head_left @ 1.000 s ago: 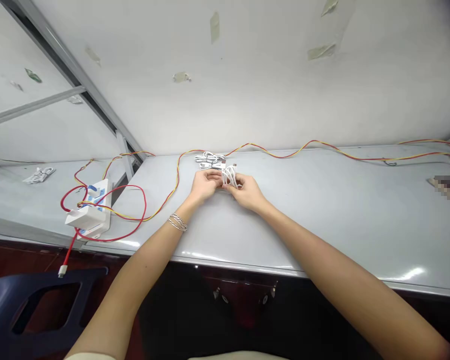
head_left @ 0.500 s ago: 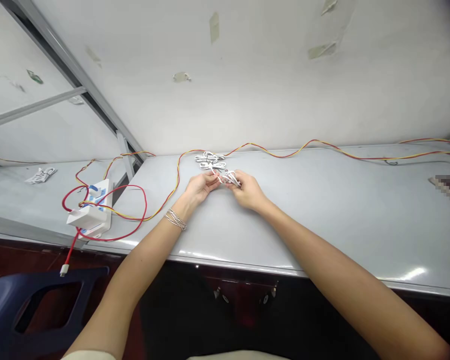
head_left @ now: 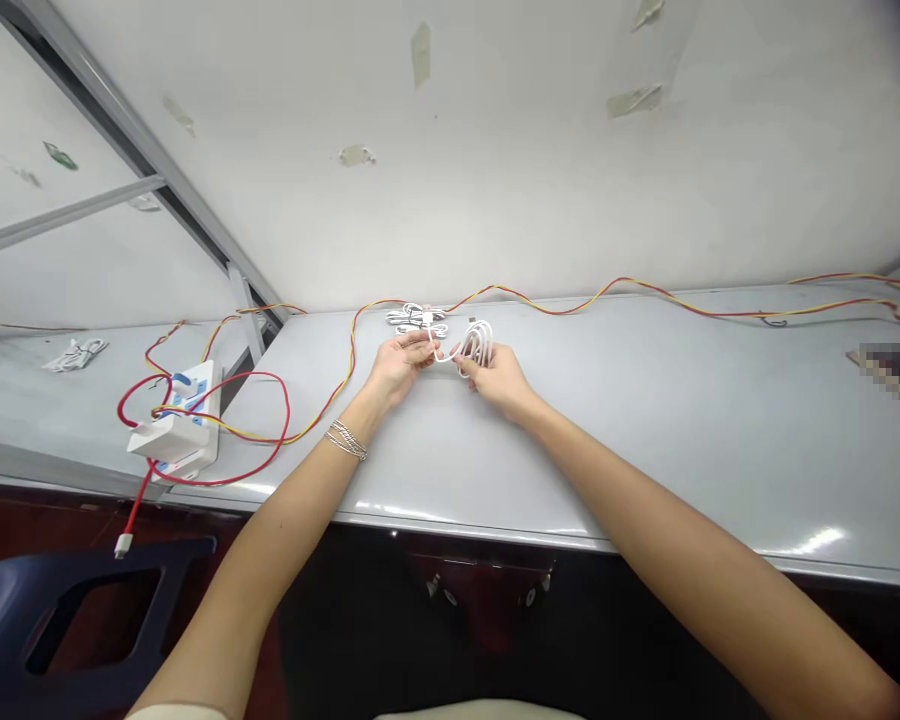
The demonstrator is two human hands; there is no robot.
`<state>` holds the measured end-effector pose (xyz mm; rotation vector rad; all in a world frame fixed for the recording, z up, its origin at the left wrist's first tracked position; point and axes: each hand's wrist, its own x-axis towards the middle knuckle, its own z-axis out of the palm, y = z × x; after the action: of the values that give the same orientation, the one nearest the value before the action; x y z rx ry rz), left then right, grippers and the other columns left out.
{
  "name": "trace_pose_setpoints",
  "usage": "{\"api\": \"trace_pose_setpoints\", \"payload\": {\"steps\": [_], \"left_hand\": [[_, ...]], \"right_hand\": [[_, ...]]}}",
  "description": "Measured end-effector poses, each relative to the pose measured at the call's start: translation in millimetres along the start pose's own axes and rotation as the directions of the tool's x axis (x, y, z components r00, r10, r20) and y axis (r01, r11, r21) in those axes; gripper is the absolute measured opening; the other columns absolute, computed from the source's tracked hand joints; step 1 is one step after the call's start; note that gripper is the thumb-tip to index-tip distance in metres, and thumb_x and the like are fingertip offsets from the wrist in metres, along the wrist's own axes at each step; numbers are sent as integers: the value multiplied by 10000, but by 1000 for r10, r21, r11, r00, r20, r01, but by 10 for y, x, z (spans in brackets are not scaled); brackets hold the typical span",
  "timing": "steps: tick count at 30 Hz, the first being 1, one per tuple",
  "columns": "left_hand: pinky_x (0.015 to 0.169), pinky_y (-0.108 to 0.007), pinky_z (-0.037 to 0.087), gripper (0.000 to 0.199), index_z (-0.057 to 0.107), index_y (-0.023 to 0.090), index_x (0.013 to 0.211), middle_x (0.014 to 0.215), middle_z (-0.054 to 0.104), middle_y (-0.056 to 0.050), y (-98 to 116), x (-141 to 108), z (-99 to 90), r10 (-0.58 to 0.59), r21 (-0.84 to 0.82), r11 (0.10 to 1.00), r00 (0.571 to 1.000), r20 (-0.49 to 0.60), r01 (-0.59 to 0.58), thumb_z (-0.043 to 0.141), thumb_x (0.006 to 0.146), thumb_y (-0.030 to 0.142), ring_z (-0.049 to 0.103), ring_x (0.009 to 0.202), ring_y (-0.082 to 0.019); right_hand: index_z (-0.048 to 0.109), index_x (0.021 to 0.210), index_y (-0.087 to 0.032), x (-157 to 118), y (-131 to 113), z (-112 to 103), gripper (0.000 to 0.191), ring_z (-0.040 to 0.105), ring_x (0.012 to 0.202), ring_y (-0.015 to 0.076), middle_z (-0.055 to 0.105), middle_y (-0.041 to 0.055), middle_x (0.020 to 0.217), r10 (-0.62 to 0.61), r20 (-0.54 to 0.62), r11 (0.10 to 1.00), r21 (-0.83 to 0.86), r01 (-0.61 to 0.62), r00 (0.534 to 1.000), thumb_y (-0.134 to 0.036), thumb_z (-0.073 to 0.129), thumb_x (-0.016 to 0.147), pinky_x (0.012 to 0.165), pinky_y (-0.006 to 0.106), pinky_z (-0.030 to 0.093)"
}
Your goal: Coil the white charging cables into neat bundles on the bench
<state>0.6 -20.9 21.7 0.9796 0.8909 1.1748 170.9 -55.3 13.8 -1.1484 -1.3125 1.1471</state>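
A white cable (head_left: 478,342) is coiled in several loops in my right hand (head_left: 499,375), whose fingers are closed on the coil. From the coil a short length runs left to my left hand (head_left: 403,366), which pinches it near its end, with a white plug sticking up above the fingers. Bundled white cables (head_left: 409,318) lie on the grey shelf (head_left: 570,420), just behind my left hand and partly hidden by it.
At the left, a white power strip (head_left: 208,425) holds a white adapter (head_left: 166,438) and a looped red cable (head_left: 288,400). Red and yellow wires (head_left: 540,305) run along the back wall. Another white cable bundle (head_left: 76,355) lies far left. A blue stool (head_left: 157,620) stands below.
The cable in my right hand has opened from a tight bundle into wider loops. The plug end now rises above my left hand. The view has shifted slightly.
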Motion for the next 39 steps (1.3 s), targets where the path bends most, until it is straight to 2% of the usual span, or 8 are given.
{"api": "trace_pose_setpoints", "payload": {"steps": [4, 11, 16, 21, 23, 28, 32, 39], "left_hand": [[747, -305, 510, 370, 686, 109, 817, 735, 694, -32, -54, 13, 8, 65, 168, 984, 996, -62, -54, 889, 529, 221, 639, 676, -137], [632, -285, 522, 387, 680, 112, 774, 698, 680, -39, -92, 9, 36, 143, 323, 937, 990, -3, -134, 870, 583, 391, 617, 618, -134], [603, -272, 512, 340, 667, 113, 744, 661, 662, -28, -96, 16, 31, 194, 387, 904, 981, 10, -183, 851, 602, 361, 587, 564, -115], [600, -263, 501, 385, 653, 117, 960, 665, 679, -21, -89, 6, 36, 187, 406, 897, 982, 8, -174, 799, 625, 238, 607, 557, -122], [603, -260, 500, 378, 645, 118, 978, 661, 668, -12, -85, 5, 40, 185, 409, 896, 983, 6, -172, 772, 636, 218, 609, 556, -121], [600, -259, 503, 287, 628, 124, 884, 734, 669, -25, -75, 14, 48, 165, 391, 911, 984, -62, -128, 754, 633, 183, 631, 577, -127], [610, -263, 499, 223, 621, 127, 841, 692, 664, -27, -62, 13, 60, 154, 382, 917, 985, -80, -112, 756, 691, 223, 627, 577, -132], [647, -251, 498, 232, 687, 124, 946, 673, 677, -18, -93, 32, 44, 181, 444, 881, 983, -4, -161, 702, 717, 158, 632, 600, -123]], "right_hand": [[687, 883, -128, -15, -2, 13, 357, 480, 599, 124, 604, 18, 711, 29, 10, 999, 16, -29, 1000, -449, 677, 727, 566, 268, 415], [626, 785, -161, -17, 8, 19, 296, 460, 537, 112, 539, -12, 631, 88, 15, 996, 8, -89, 996, -445, 695, 735, 509, 252, 383], [643, 814, -151, -35, -18, 10, 319, 462, 533, 108, 547, -12, 639, 69, 34, 998, -13, -69, 997, -456, 693, 735, 522, 254, 390], [662, 831, -148, -30, -7, 5, 306, 464, 546, 122, 539, -10, 628, 71, 51, 997, -47, -68, 996, -442, 668, 747, 533, 261, 389], [664, 831, -150, -27, 3, 7, 296, 467, 557, 130, 541, -7, 622, 45, 52, 996, -82, -41, 998, -436, 645, 759, 548, 263, 394], [651, 785, -162, -30, 0, 1, 236, 502, 650, 160, 610, 20, 691, -71, 69, 940, -329, 90, 995, -382, 566, 797, 627, 274, 391], [636, 765, -160, -31, -28, -18, 220, 486, 658, 154, 615, 15, 700, -93, 62, 881, -461, 111, 994, -358, 545, 801, 618, 263, 349], [600, 711, -170, -32, -53, -37, 223, 471, 630, 143, 592, 7, 678, -71, 49, 902, -423, 85, 996, -373, 558, 795, 608, 268, 347]]}}
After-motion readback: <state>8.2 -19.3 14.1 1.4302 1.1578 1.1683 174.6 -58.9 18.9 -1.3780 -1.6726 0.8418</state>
